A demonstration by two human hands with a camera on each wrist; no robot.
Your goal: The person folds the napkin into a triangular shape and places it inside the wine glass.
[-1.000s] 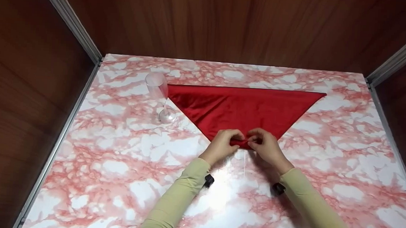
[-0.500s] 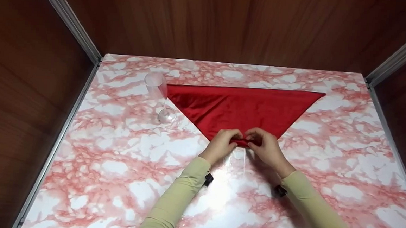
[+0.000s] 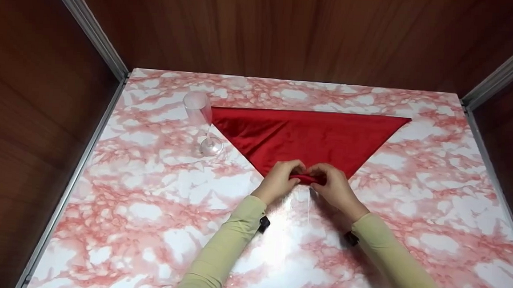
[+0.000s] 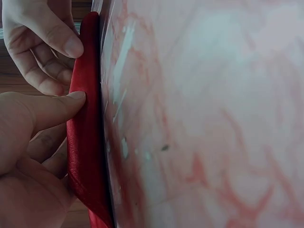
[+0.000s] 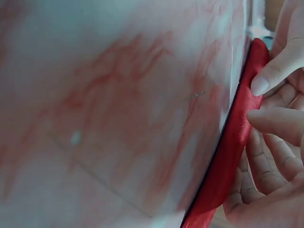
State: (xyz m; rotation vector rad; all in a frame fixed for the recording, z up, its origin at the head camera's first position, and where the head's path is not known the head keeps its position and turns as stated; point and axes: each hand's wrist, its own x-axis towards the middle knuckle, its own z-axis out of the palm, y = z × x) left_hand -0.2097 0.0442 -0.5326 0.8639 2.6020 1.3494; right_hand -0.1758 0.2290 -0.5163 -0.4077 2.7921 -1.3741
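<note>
A shiny red cloth napkin (image 3: pixel 310 138) lies flat, its long straight edge at the far side and its near end rolled into a short, thick edge. At that rolled edge, my left hand (image 3: pixel 279 181) and right hand (image 3: pixel 335 189) grip the cloth side by side, fingertips almost meeting. In the left wrist view, the left thumb (image 4: pixel 57 110) presses the near face of the roll (image 4: pixel 85 118), with fingers curled behind it. The right wrist view has the right thumb (image 5: pixel 275 124) on the same roll, and its fingers curl at the far side, partly hidden.
A clear stemmed glass (image 3: pixel 212 146) stands upright left of the napkin, its bowl overlapping the napkin's left corner in view. The table (image 3: pixel 153 226) has a red-and-white marbled top. Dark wood panels (image 3: pixel 263 33) with metal corner strips enclose the back and sides.
The rolled near edge has moved slightly away from me. My right hand's fingers have shifted a little left, closer to the left hand's. The glass has stayed put.
</note>
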